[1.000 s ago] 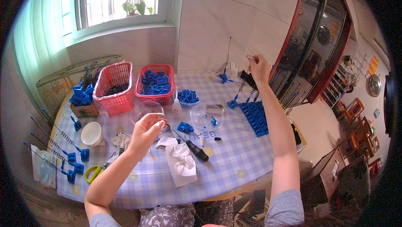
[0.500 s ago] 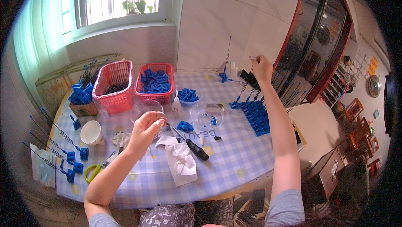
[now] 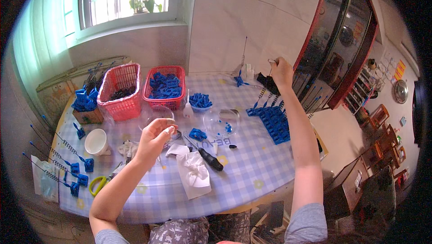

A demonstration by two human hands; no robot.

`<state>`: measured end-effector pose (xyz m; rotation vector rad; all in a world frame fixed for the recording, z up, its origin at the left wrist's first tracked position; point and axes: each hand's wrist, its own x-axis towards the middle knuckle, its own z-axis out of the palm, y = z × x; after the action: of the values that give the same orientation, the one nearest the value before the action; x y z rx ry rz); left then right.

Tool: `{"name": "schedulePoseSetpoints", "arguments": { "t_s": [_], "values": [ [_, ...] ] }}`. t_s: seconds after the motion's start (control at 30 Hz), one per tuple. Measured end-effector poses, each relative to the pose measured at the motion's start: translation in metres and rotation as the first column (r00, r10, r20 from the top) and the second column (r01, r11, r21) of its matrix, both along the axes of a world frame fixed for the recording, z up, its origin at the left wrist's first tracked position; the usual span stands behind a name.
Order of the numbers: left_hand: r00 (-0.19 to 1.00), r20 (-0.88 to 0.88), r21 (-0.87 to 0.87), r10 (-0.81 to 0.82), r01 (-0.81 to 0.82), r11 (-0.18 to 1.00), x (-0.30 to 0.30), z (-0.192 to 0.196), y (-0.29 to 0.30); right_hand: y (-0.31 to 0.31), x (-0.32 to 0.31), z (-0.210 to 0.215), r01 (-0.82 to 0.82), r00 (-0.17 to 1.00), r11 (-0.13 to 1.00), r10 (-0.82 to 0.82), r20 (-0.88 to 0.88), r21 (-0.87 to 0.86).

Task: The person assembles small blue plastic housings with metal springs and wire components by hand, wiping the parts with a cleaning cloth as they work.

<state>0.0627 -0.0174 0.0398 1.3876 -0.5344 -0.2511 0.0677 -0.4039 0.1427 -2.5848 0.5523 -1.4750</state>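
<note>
Since a second ago, the right hand (image 3: 282,69) has drifted slightly right, pinching a thin springy wire stem (image 3: 271,61) above the table (image 3: 252,167). Left hand (image 3: 154,138) pinches a small pale piece (image 3: 170,129); light, bendable, best gripped near ends.

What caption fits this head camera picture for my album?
Left hand pinches a small part over the blue checked table; right hand reaches past the blue plastic rack.
</note>
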Motion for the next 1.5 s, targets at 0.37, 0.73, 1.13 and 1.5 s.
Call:
{"name": "schedulePoseSetpoints", "arguments": {
  "t_s": [0.37,0.73,1.13,1.5],
  "values": [
    [1.000,-0.003,0.013,0.006,-0.006,1.000,0.003,0.000,0.001,0.046,0.029,-0.024,-0.194,0.973,0.924,0.224,0.056,-0.330],
    [1.000,-0.004,0.020,0.015,-0.015,1.000,0.002,0.003,0.002,-0.009,0.122,-0.138,0.052,0.759,0.994,0.023,-0.651,0.096],
    [0.999,0.037,0.078,-0.003,0.000,0.997,0.009,-0.005,0.002,-0.025,0.156,-0.152,0.009,0.823,0.964,0.144,-0.549,0.266],
    [0.999,0.039,0.090,0.014,-0.017,0.996,0.003,0.003,0.003,0.022,0.103,-0.113,-0.214,0.889,0.880,0.356,-0.289,0.424]
  ]
}}
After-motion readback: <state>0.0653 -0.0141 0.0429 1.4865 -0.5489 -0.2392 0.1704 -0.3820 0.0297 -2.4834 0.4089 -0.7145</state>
